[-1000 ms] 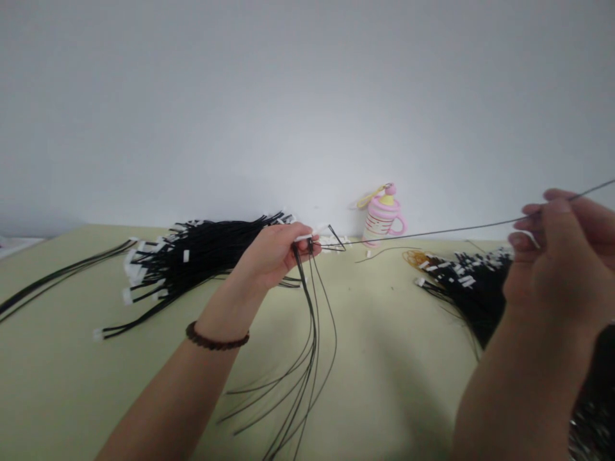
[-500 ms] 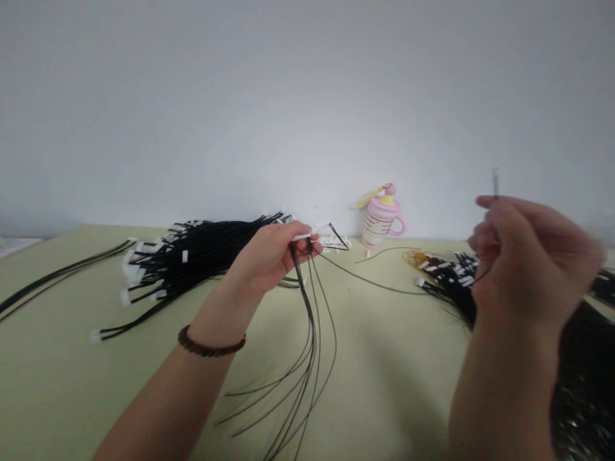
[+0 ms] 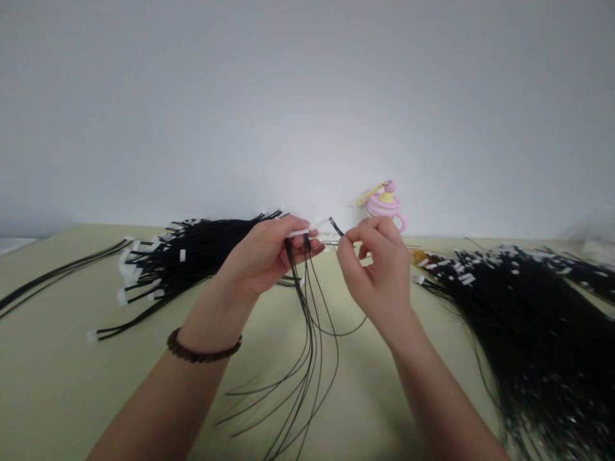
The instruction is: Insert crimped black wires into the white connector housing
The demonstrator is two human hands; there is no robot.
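My left hand (image 3: 257, 256), with a brown bead bracelet (image 3: 204, 352) on its wrist, is closed on a slim white connector (image 3: 298, 234). Several thin black wires (image 3: 310, 320) hang down from that connector, their loose ends fanning out above the table. Just to the right, my right hand (image 3: 377, 269) pinches a black wire (image 3: 336, 226) between thumb and fingers. Short black tips point up and left out of the pinch, close to a white strip (image 3: 321, 224) at the connector. Whether the tip touches the connector I cannot tell. Fingers hide the rest of the wire.
A bundle of black cables with white plugs (image 3: 202, 250) lies at left. On the right spreads a large heap of black wires (image 3: 538, 314), with yellow-brown loops (image 3: 419, 257) by its edge. A pink cup-shaped trinket (image 3: 384, 205) stands near the wall, partly behind my right hand.
My right hand has come in from the far right to beside the connector, bringing a black wire in its pinch. My left hand stays nearly in place, still gripping the connector.
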